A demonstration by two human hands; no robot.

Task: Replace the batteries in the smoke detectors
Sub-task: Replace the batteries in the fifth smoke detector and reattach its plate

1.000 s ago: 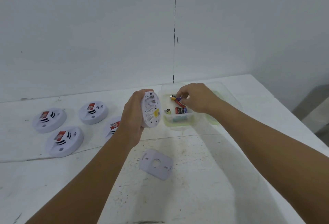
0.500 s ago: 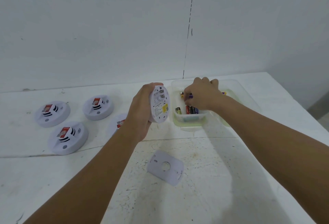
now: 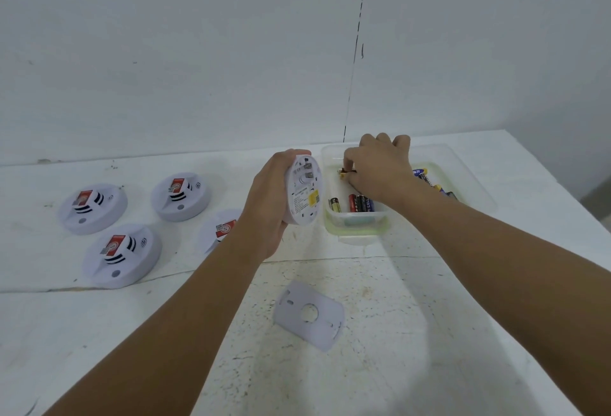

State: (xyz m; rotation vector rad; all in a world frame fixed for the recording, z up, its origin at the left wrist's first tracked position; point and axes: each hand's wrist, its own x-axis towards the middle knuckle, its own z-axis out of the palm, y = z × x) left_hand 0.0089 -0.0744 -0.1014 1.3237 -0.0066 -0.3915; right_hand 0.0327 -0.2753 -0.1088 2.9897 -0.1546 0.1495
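Hands working at the battery tub [image 3: 469, 181] on the worktop [image 3: 396, 366].
Left hand [image 3: 267, 204] is gripping one smoke detector [image 3: 304, 195] on edge just left of the tub, back facing the tub; right hand [image 3: 380, 167] is reaching into the tub, fingers curled and pinching a battery [image 3: 342, 172]. Four more detectors [image 3: 122, 255] are lying farther left of the tub, and one mounting plate [image 3: 309, 315] is lying nearer the person.

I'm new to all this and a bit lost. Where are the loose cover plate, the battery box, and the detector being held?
cover plate [image 3: 309, 313], head view, flat face
battery box [image 3: 357, 217], head view, near wall
held detector [image 3: 304, 196], head view, labelled back
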